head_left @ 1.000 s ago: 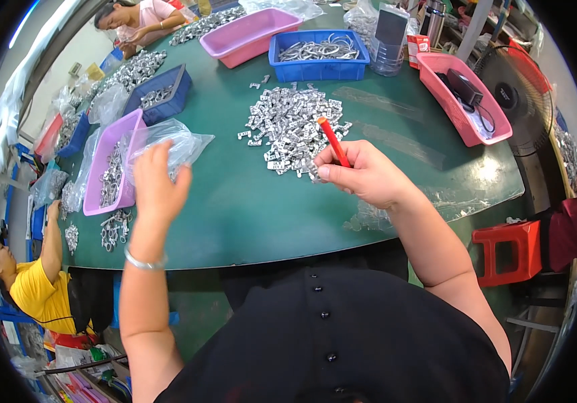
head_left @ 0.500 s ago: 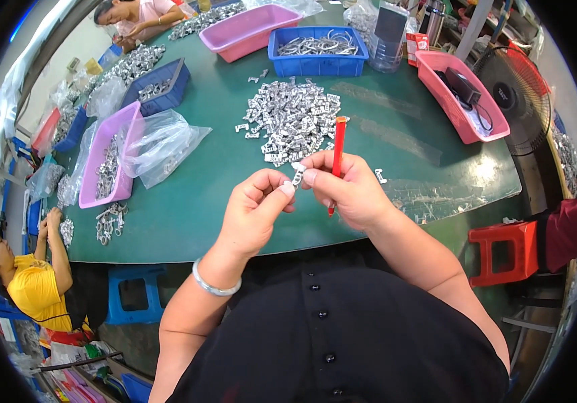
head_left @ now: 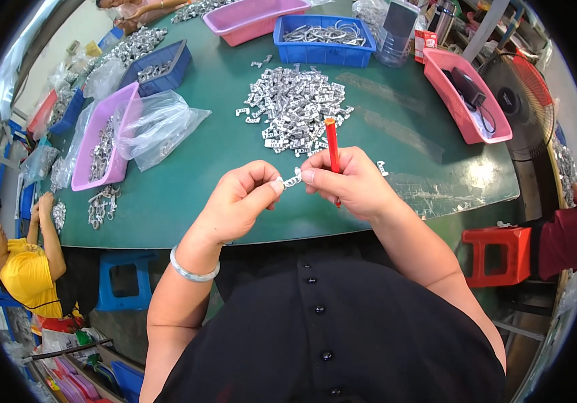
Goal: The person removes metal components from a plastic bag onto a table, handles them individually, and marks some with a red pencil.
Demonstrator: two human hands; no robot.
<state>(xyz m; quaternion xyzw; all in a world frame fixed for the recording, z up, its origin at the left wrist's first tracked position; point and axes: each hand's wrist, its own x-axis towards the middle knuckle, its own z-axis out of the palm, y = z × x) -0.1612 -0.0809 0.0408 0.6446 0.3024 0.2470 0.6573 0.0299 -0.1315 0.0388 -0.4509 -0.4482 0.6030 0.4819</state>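
Note:
A small silvery metal part with ring-like openings (head_left: 292, 181) spans the gap between my two hands. My left hand (head_left: 238, 199) pinches one end of it with thumb and forefinger. The other end is in the fingertips of my right hand (head_left: 352, 185). A red pen (head_left: 333, 149) also stands nearly upright in my right hand, tucked between the fingers. Just beyond my hands lies a heap of similar small metal parts (head_left: 296, 107) on the green table (head_left: 218, 144). One loose metal part (head_left: 382, 168) rests to the right of my right hand.
Behind the heap stands a blue bin of curved metal pieces (head_left: 325, 50), beside a pink tray (head_left: 251, 23). A pink basket (head_left: 466, 101) with a black device is at right, near a fan (head_left: 517, 101). At left are a purple basket (head_left: 130, 107), plastic bag (head_left: 161, 127) and co-worker (head_left: 30, 269).
The metal part has turned from steeply slanted to nearly level. My left hand has shifted left, so the hands are slightly farther apart. The whole view has tilted a little.

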